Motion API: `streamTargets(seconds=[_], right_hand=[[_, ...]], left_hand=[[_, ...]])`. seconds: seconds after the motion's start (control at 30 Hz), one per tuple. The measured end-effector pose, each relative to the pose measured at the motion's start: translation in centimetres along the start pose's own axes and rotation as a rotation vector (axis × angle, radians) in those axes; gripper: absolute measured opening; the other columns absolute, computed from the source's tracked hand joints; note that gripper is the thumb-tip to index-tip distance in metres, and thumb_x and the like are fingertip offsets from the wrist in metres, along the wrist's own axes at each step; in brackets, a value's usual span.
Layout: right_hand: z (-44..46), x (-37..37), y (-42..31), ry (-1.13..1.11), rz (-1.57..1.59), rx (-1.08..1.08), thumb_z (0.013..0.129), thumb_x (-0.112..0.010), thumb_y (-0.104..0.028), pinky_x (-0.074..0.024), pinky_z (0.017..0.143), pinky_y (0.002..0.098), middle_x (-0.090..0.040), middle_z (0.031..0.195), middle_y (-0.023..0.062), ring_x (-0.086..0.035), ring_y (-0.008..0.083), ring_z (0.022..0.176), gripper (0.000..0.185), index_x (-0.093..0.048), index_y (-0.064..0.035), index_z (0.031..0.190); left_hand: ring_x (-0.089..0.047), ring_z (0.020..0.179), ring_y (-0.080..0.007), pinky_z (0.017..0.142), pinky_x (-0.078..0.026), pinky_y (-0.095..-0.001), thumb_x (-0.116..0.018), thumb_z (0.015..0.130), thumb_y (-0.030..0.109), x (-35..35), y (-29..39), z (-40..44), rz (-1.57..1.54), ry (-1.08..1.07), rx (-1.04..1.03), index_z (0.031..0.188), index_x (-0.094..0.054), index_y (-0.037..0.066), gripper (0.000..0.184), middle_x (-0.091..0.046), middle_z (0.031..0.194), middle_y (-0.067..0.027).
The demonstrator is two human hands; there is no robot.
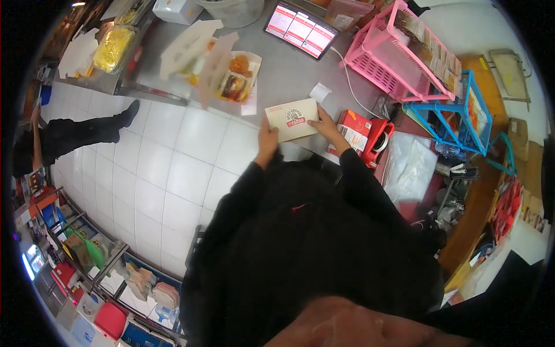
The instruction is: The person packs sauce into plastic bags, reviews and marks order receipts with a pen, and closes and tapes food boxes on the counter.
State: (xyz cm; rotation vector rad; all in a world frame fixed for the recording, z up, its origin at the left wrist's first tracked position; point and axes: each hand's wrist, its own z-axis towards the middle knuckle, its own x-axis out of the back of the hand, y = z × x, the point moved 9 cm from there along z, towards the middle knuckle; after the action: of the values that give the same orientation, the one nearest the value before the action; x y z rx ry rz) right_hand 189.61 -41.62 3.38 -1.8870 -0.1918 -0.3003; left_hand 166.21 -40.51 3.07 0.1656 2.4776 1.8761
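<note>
A closed cardboard food box [281,128] with a printed red and black logo is held at the counter's front edge. My left hand [267,140] grips its left side, and my right hand [327,126] grips the right side with the thumb on the lid. Beyond it, to the left, stand two food boxes with raised lids; the nearer open box [252,88] holds a fried piece and a dark-sauced portion. A white paper slip [249,106] lies beside that box. Right of my right hand are a red box [354,128] and a red tape dispenser [377,144].
A tablet [301,29] with a lit screen stands at the counter's back, its white cable running right. Pink baskets [376,58] and a blue basket [462,130] fill the right side. Plastic bags [409,165] lie nearer. Another person's leg [87,132] is at the left.
</note>
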Motion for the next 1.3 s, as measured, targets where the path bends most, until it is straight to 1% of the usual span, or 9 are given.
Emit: streamTargets(seconds=[0.23,0.37,0.47,0.5,0.6,0.7,0.97,1.03,1.3], right_hand=[[-3.9,3.5,-1.9,-0.031,0.247,-0.402,0.085,-0.065,-0.039,-0.0457,0.084,0.0316,-0.060,0.113,0.0098,-0.058,0.0201,0.102,0.055,-0.052,-0.0039,0.126],[-4.3,3.3,-1.9,-0.040,0.269,-0.454,0.087,-0.058,-0.045,-0.0471,0.080,0.0320,-0.060,0.107,0.0082,-0.058,0.0191,0.095,0.050,-0.057,-0.0052,0.117],[-4.3,2.3,-1.0,-0.068,0.316,-0.420,0.088,-0.057,-0.042,-0.0476,0.079,0.0336,-0.060,0.105,0.0109,-0.057,0.0192,0.094,0.047,-0.058,-0.0045,0.115],[-4.2,1.7,-0.2,-0.083,0.331,-0.409,0.088,-0.057,-0.041,-0.0478,0.079,0.0343,-0.060,0.104,0.0122,-0.057,0.0192,0.094,0.046,-0.058,-0.0039,0.115],[-2.7,0.1,3.6,-0.142,0.068,-0.460,0.092,-0.052,-0.038,-0.0479,0.082,0.0388,-0.058,0.103,0.0188,-0.058,0.0264,0.097,0.046,-0.056,-0.0005,0.117],[-3.8,0.3,1.1,0.437,-0.433,-0.193,0.095,-0.045,-0.038,-0.0464,0.086,0.0429,-0.055,0.105,0.0246,-0.057,0.0354,0.100,0.047,-0.054,0.0024,0.118],[-3.7,0.1,-6.5,0.128,-0.739,0.083,0.072,-0.070,-0.050,-0.0333,0.101,0.0575,-0.032,0.139,0.0221,-0.032,0.0403,0.131,0.093,-0.026,-0.0145,0.146],[-4.6,-2.2,-8.7,-0.178,-0.892,0.187,0.051,-0.084,-0.049,-0.0208,0.108,0.0609,-0.020,0.149,0.0188,-0.013,0.0395,0.140,0.118,-0.021,-0.0263,0.149],[-4.1,-3.0,-8.3,-0.225,-0.819,0.397,0.067,-0.077,-0.046,-0.0278,0.109,0.0542,-0.018,0.150,0.0212,-0.015,0.0444,0.139,0.088,-0.036,-0.0306,0.143]], left_hand=[[-0.064,0.072,-0.0167,0.062,-0.052,-0.0268,-0.066,0.086,0.036,1.4,0.5,3.7,0.035,-0.108,0.334,0.102,-0.063,-0.006,0.045,-0.064,0.084,-0.0099],[-0.066,0.077,-0.0197,0.062,-0.054,-0.0310,-0.063,0.086,0.042,1.6,-0.7,5.1,0.016,-0.227,0.530,0.099,-0.065,-0.002,0.045,-0.065,0.085,-0.0100],[-0.066,0.084,-0.0218,0.068,-0.054,-0.0323,-0.056,0.091,0.039,-0.7,2.9,5.8,0.749,-0.442,-0.461,0.103,-0.065,0.001,0.041,-0.066,0.090,-0.0077],[-0.065,0.087,-0.0285,0.073,-0.053,-0.0344,-0.049,0.095,0.031,0.3,-1.3,5.7,0.251,-0.403,0.257,0.109,-0.063,0.001,0.036,-0.067,0.097,-0.0138],[-0.062,0.087,-0.0363,0.078,-0.049,-0.0370,-0.041,0.099,0.031,0.0,-0.4,4.3,0.279,-0.313,0.443,0.113,-0.059,-0.003,0.041,-0.062,0.100,-0.0227],[-0.055,0.103,-0.0397,0.088,-0.045,-0.0463,-0.043,0.098,0.032,-0.8,0.6,4.6,0.893,-0.195,0.014,0.112,-0.056,-0.002,0.039,-0.057,0.108,-0.0275],[-0.032,0.130,-0.0417,0.106,-0.029,-0.0509,-0.078,0.064,0.048,-3.6,9.2,2.7,0.820,-0.530,-0.851,0.140,-0.039,0.006,0.095,-0.034,0.143,-0.0200],[-0.029,0.132,-0.0414,0.106,-0.028,-0.0519,-0.079,0.063,0.048,-5.3,9.9,1.1,0.989,-0.775,-0.837,0.141,-0.039,0.010,0.096,-0.029,0.146,-0.0199],[-0.014,0.135,-0.0522,0.094,-0.048,-0.0505,-0.072,0.076,0.027,-6.2,8.9,-0.5,1.123,-0.956,-0.898,0.137,-0.041,0.044,0.070,-0.015,0.153,-0.0148]])
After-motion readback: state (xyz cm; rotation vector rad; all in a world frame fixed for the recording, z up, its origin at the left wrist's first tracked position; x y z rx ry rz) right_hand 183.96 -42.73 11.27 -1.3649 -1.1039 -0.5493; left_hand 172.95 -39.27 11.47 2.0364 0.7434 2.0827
